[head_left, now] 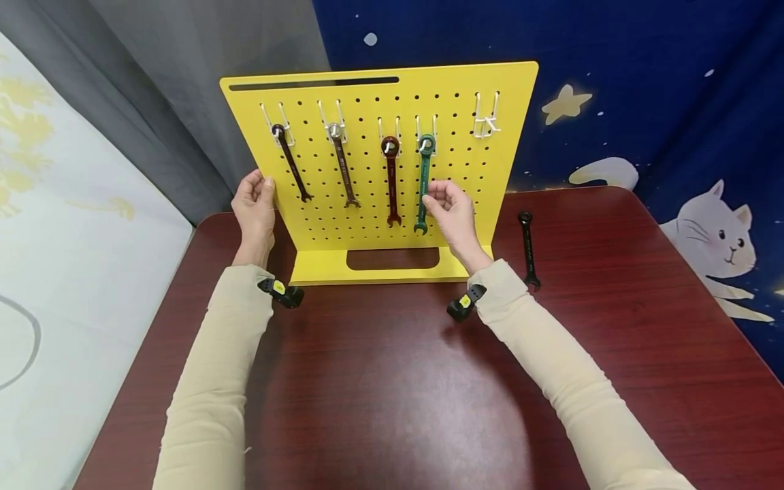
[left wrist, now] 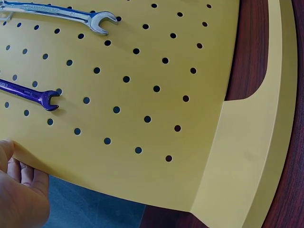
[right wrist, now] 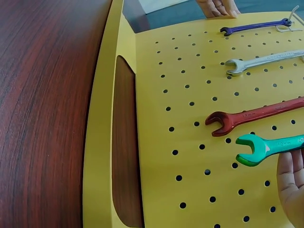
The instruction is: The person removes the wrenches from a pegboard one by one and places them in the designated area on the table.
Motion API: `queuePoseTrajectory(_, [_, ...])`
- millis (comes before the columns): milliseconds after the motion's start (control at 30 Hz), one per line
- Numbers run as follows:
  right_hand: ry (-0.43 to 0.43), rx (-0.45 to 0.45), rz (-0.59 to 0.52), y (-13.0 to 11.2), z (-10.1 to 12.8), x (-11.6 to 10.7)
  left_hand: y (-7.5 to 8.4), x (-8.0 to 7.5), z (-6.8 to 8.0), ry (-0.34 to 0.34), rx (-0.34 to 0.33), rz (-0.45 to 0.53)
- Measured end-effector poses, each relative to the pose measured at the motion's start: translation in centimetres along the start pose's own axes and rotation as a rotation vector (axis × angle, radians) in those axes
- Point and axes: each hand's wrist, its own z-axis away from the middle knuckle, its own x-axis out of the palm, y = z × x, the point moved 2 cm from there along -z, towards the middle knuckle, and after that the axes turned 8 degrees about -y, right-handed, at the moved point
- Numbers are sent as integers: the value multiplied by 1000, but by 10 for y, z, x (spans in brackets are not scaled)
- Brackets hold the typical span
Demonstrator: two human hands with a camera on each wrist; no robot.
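Note:
A yellow pegboard (head_left: 367,231) stands upright on the table, with four wrenches hanging from its white hooks. My left hand (head_left: 254,211) holds the board's left edge, thumb in front; the left wrist view shows the fingers (left wrist: 28,178) at that edge. With thumb and fingertips my right hand (head_left: 453,214) pinches the shaft of the green wrench (head_left: 424,180), whose ring end is on a hook. To its left hangs the red wrench (head_left: 393,184), then the silver wrench (head_left: 344,167) and the dark purple wrench (head_left: 292,163). In the right wrist view the green wrench's open end (right wrist: 251,149) points left.
A white double hook (head_left: 486,122) at the board's upper right holds no wrench. One black wrench (head_left: 529,252) lies on the dark red table (head_left: 380,381), right of the board. Behind the table hang a grey curtain (head_left: 171,68) and a blue patterned curtain (head_left: 441,34).

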Motion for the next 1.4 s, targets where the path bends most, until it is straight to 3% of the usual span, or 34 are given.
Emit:
queuePoseTrajectory(400, [-57,-47,140,-7,7,-5,0,0,0,1,-6,-3])
queuePoseTrajectory(533, [-82,-42,142,-24,18,-4,-1,1,0,-1,-6,2])
queuePoseTrajectory(967, [-170,-21,-7,-19,23,-6,1,1,0,-4,-11,-7])
queuePoseTrajectory(1400, [-193,-32,-19,-23,37,-17,0,1,0,-11,4,-4])
